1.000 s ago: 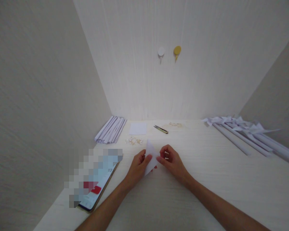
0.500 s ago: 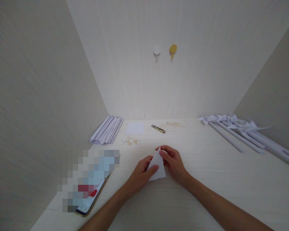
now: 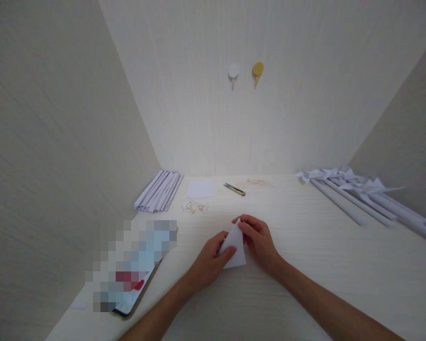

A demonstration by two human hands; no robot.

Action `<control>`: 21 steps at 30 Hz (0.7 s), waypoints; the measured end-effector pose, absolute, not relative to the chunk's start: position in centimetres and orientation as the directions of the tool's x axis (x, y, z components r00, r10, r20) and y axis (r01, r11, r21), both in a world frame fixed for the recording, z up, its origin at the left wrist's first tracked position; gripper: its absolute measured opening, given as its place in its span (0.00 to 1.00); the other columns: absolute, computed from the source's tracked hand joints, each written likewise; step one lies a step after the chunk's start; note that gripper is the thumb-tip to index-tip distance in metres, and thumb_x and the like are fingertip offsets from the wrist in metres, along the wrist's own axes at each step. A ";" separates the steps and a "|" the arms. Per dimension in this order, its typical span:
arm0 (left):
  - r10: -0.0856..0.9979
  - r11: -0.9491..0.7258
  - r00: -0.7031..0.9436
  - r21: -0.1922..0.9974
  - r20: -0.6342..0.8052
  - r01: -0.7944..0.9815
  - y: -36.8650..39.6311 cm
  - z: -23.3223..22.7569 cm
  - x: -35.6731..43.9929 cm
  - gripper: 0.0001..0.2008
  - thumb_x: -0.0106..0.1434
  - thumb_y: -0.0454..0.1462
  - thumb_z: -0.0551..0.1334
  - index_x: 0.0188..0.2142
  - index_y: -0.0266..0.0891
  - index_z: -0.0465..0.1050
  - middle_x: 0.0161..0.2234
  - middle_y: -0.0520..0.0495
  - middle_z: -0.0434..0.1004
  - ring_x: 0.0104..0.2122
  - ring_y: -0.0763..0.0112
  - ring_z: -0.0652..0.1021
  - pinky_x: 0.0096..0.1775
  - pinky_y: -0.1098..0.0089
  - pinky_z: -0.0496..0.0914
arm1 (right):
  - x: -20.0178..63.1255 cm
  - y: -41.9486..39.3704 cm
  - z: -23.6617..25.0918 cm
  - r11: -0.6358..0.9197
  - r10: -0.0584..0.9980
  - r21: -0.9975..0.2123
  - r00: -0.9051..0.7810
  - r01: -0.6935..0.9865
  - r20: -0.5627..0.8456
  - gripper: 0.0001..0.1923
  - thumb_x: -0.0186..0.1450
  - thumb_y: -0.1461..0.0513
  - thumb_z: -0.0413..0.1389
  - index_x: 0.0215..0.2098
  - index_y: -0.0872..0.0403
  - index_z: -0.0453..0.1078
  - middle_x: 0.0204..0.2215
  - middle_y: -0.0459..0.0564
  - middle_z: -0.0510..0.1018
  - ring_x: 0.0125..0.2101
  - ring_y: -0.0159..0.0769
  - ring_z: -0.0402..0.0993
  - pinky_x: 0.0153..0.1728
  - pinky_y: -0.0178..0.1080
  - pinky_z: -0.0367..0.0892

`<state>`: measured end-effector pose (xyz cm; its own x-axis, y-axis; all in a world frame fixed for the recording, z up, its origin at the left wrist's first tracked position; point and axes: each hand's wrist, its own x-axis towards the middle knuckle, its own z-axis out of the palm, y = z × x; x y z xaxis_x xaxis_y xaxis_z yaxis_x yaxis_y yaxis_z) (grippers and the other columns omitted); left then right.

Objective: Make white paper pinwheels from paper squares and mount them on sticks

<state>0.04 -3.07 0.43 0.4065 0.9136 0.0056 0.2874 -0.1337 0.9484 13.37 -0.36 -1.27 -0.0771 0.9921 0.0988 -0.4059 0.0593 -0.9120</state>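
Both hands (image 3: pixel 234 251) pinching folded paper (image 3: pixel 235 246), seemingly flat

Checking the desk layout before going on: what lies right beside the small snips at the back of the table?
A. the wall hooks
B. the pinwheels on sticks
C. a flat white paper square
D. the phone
C: the paper square lies flat just left of the snips, nearer than anything else on the table.

My hands pinch a folded sheet of matt white paper (image 3: pixel 235 246) on the pale, faintly grained wood-look table (image 3: pixel 305 265); beyond it lie rolled paper sticks (image 3: pixel 158 191) and small metal snips (image 3: pixel 234 189).
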 end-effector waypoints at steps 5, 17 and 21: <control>0.913 -0.097 0.407 0.957 -0.024 0.273 -3.1 0.4 0.0 0.11 0.55 0.40 0.53 0.35 0.34 0.65 0.28 0.50 0.66 0.28 0.73 0.65 0.30 0.72 0.60 | 13.4 -0.3 -1.2 0.087 0.991 -0.927 -0.064 -0.366 0.118 0.04 0.50 0.61 0.58 0.21 0.55 0.72 0.17 0.43 0.69 0.16 0.23 0.58 0.16 0.30 0.51; 0.912 -0.111 0.411 0.948 -0.022 0.297 -3.1 0.2 0.0 0.11 0.55 0.39 0.53 0.35 0.34 0.65 0.28 0.49 0.66 0.27 0.72 0.65 0.30 0.72 0.59 | 13.4 -0.4 -1.2 0.103 0.988 -0.914 -0.066 -0.392 0.140 0.03 0.49 0.63 0.58 0.20 0.54 0.72 0.19 0.43 0.71 0.17 0.23 0.59 0.17 0.29 0.52; 0.910 -0.117 0.414 0.946 -0.020 0.302 -3.1 0.3 0.0 0.11 0.55 0.38 0.53 0.35 0.35 0.65 0.29 0.50 0.66 0.28 0.72 0.65 0.31 0.72 0.60 | 13.4 -0.3 -1.1 0.112 0.987 -0.913 -0.063 -0.391 0.148 0.03 0.50 0.63 0.58 0.20 0.54 0.72 0.19 0.43 0.71 0.17 0.23 0.58 0.17 0.29 0.52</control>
